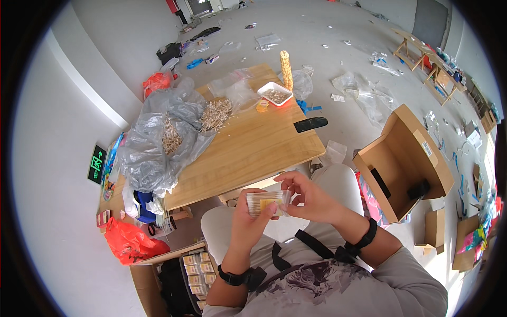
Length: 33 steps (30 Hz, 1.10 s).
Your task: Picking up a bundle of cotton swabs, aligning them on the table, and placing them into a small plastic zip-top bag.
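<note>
Above my lap, my left hand (251, 216) is wrapped round a small clear bag of cotton swabs (257, 202) with a yellow label, its thumb lying across the front. At the bag's right end, my right hand (309, 199) has its thumb and some fingers closed on the clear plastic edge, while the index finger arches above it. Beyond my hands stands a wooden table (240, 153). Loose cotton swabs (215, 115) lie in a heap on it, and another heap (171, 136) rests on a large grey plastic bag (145, 142).
A white tray (275, 94) of swabs and a tall yellow roll (286, 71) stand at the table's far edge, with a black flat object (310, 124) nearer. An open carton (404, 164) is to my right. A box of packed swab bags (198, 273) and a red bag (132, 243) are at lower left.
</note>
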### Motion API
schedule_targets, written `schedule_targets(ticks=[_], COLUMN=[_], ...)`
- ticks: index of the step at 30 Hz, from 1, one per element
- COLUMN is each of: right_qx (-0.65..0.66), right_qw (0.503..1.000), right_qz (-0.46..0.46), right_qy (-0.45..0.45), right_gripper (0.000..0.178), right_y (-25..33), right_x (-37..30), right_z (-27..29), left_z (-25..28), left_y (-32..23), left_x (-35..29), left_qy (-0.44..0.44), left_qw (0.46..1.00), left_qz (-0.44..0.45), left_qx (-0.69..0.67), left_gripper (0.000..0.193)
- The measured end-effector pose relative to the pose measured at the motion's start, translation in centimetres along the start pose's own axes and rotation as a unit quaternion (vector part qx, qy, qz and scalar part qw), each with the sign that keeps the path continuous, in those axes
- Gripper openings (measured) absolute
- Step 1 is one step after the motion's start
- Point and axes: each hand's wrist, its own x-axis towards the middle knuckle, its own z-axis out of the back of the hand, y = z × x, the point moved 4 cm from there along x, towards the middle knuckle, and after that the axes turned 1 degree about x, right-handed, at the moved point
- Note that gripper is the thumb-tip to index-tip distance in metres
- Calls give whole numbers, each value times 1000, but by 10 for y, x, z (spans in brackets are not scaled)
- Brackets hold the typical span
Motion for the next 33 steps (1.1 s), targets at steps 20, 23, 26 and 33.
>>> schedule_targets(ticks=[20, 23, 26, 33], right_qx=[-67, -75, -87, -32], right_qw=[997, 997, 996, 999], right_qz=[-34, -24, -27, -11], right_qy=[26, 19, 12, 22], right_gripper=[52, 54, 54, 48], right_y=[6, 3, -1, -15], right_x=[-2, -1, -1, -1], right_z=[-2, -2, -1, -3], left_z=[-3, -5, -6, -6], left_y=[10, 10, 10, 13], left_x=[-3, -3, -3, -4], left_qy=[94, 97, 105, 101], left_qw=[994, 994, 992, 984], left_qz=[40, 43, 38, 48], left_qx=[-31, -41, -58, -139], left_gripper=[34, 34, 35, 46])
